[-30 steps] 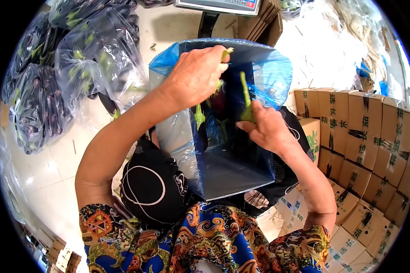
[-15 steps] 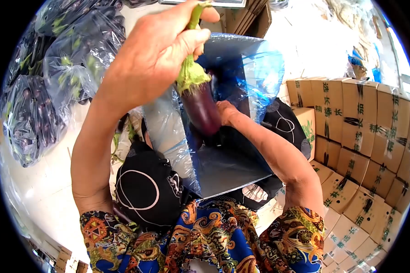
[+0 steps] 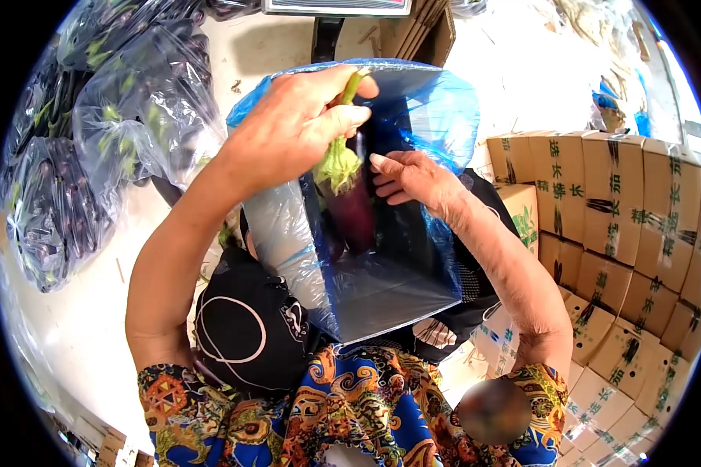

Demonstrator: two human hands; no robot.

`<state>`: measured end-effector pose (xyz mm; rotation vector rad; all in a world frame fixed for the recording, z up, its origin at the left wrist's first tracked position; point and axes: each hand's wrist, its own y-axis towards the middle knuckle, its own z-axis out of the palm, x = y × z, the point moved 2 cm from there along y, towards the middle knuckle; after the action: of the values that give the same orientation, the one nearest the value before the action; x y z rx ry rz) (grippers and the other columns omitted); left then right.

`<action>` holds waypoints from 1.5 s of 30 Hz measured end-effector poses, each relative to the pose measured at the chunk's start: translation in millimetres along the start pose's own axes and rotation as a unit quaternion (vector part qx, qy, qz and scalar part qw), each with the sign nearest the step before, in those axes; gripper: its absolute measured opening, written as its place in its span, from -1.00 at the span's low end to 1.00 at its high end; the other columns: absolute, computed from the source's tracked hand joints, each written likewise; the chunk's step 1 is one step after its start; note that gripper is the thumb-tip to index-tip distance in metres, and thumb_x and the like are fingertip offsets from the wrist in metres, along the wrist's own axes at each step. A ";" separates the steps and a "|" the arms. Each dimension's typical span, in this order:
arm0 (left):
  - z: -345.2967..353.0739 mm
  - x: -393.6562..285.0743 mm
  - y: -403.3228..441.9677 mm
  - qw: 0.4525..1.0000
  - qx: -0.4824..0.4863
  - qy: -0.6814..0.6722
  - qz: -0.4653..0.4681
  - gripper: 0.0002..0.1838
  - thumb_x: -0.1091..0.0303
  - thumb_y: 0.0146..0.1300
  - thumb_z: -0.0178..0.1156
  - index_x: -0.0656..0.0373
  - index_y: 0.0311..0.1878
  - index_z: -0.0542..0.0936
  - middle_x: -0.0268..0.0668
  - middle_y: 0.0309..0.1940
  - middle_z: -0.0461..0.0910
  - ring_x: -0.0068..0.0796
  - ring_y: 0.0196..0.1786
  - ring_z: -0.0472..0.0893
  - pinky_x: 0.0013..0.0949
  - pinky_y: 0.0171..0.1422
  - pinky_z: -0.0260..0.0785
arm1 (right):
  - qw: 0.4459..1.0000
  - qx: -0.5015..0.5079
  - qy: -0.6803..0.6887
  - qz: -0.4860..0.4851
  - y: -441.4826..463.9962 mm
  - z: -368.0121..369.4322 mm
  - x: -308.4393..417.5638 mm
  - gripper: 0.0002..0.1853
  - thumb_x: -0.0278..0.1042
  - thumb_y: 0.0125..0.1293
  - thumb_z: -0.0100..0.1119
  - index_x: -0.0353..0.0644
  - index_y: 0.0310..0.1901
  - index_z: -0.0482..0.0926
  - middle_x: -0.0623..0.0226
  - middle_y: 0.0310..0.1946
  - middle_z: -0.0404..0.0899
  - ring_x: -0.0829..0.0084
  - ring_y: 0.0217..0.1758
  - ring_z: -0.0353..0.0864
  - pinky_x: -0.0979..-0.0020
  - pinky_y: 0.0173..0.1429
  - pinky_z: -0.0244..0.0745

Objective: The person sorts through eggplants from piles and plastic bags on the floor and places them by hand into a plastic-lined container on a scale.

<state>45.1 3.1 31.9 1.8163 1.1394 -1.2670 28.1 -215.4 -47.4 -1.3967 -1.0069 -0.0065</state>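
My left hand [image 3: 292, 132] is closed round the green stem of an eggplant [image 3: 351, 216]. The eggplant hangs with its dark purple body down inside a box [image 3: 393, 300] that stands between my knees. Blue plastic film [image 3: 452, 117] lines the box and spills over its rim. My right hand [image 3: 417, 183] is over the box's right part, its fingers apart and slightly bent, close to the eggplant's right side. Nothing shows in that hand. Deeper in the box another dark shape is partly hidden behind the eggplant.
Clear plastic bags of eggplants [image 3: 62, 210] lie on the floor at left. Stacked printed cartons [image 3: 584, 179] form a wall at right. Beyond the box are a scale-like device [image 3: 336, 8] and folded cardboard [image 3: 417, 31].
My left hand has lowered the eggplant further into the box. My right hand has drawn back from inside the box, its fingers now spread. The box has shifted slightly.
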 end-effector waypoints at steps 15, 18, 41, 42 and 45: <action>-23.3 0.7 -83.4 0.953 0.252 -0.146 -0.087 -0.45 0.29 0.15 0.38 0.20 0.23 0.55 -0.18 0.01 0.66 -0.32 0.08 0.63 -0.29 0.14 0.47 | 0.924 -0.060 -0.376 -0.044 43.7 59.6 -35.3 -0.34 0.04 0.22 0.36 -0.39 0.06 0.35 -0.23 -0.02 0.60 -0.16 0.10 0.60 0.07 0.19 0.51; -66.3 52.8 -147.3 0.953 -0.048 -0.226 -0.195 -0.58 0.31 0.27 0.23 0.21 0.18 0.56 -0.26 -0.12 0.67 -0.44 -0.02 0.63 -0.36 0.05 0.48 | 0.917 -0.079 -0.387 -0.057 59.4 61.8 -43.3 -0.26 0.12 0.16 0.39 -0.38 0.07 0.32 -0.24 -0.03 0.60 -0.15 0.09 0.61 0.07 0.16 0.54; 159.9 274.9 -553.9 0.756 -0.245 0.231 -0.562 -0.24 0.61 -0.08 0.25 -0.06 0.30 0.40 -0.07 0.15 0.42 0.09 0.23 0.43 0.14 0.26 0.23 | 0.910 0.042 -0.388 -0.141 37.0 35.3 -39.3 -0.62 -0.36 0.34 0.28 -0.31 0.13 0.53 0.11 -0.25 0.70 0.34 -0.22 0.68 0.41 -0.05 0.55; 148.4 276.3 -554.2 0.770 -0.215 0.204 -0.565 -0.27 0.58 -0.10 0.32 -0.10 0.23 0.44 -0.08 0.09 0.42 0.09 0.12 0.50 0.08 0.15 0.33 | 0.916 0.042 -0.377 -0.131 33.5 36.3 -36.7 -0.63 -0.36 0.34 0.28 -0.30 0.13 0.54 0.13 -0.24 0.69 0.34 -0.22 0.67 0.42 -0.03 0.54; 128.1 281.4 -563.3 0.819 -0.231 0.153 -0.502 -0.31 0.55 -0.15 0.39 -0.04 0.16 0.45 -0.07 0.05 0.43 0.12 0.08 0.51 -0.02 0.09 0.41 | 0.918 0.039 -0.360 -0.160 25.5 35.1 -33.3 -0.64 -0.33 0.36 0.27 -0.30 0.12 0.55 0.17 -0.25 0.68 0.37 -0.22 0.63 0.43 0.00 0.52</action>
<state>-471.0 211.1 -289.6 1.0226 2.5295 -1.0248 1.8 -199.0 -92.5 -1.1547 -1.8210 0.3244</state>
